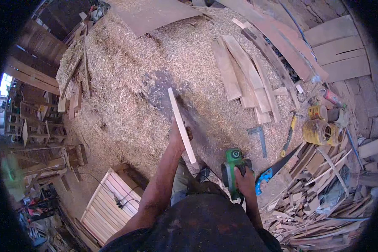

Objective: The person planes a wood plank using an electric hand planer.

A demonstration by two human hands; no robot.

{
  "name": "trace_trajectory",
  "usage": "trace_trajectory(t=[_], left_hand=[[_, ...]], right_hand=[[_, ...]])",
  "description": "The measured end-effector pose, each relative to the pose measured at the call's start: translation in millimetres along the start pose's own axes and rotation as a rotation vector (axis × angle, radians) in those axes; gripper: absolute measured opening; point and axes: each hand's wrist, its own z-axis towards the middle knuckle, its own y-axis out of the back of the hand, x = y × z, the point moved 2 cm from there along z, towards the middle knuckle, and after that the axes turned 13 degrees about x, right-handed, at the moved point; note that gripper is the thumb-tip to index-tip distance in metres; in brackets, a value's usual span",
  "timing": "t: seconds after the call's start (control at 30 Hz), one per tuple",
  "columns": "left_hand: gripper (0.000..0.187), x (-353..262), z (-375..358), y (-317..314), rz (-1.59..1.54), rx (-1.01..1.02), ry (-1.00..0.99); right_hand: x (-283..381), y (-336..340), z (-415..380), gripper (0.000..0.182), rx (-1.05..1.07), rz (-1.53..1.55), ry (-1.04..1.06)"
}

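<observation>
A narrow, pale wooden strip is gripped edge-up in my left hand, whose fingertips show on the strip's far side. My right hand is wrapped around the handle of a green electric hand planer, to the right of the strip and apart from it. Beneath the strip lies a dark surface dusted with shavings. Close to the planer, on its right, is a handsaw with a blue handle. A try square and a hammer with a yellow handle lie farther right.
Wood shavings cover the floor ahead. Several boards lie at the upper right. Yellow containers stand at the right, above a heap of wood offcuts. At the lower left sits a slatted wooden panel with a cord on it.
</observation>
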Motion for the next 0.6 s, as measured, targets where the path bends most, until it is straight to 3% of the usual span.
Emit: trace_trajectory(t=[0.17,0.3,0.4,0.53,0.6], left_hand=[[0.046,-23,-5,-37,-0.078,-0.025,-0.027],[0.045,-37,22,-32,-0.113,0.053,0.004],[0.035,-47,33,-19,-0.163,0.241,-0.036],[0.034,-50,33,-32,-0.216,0.053,-0.052],[0.035,-52,42,-33,-0.225,0.083,-0.027]], right_hand=[[-15,-1,5,0.037,-0.019,-0.077,0.006],[-35,-7,8,0.040,0.018,-0.005,-0.007],[-24,-4,7,0.041,0.044,0.056,0.005],[-51,-11,13,0.040,0.009,-0.069,-0.009],[-40,-8,11,0.040,0.015,-0.045,-0.028]])
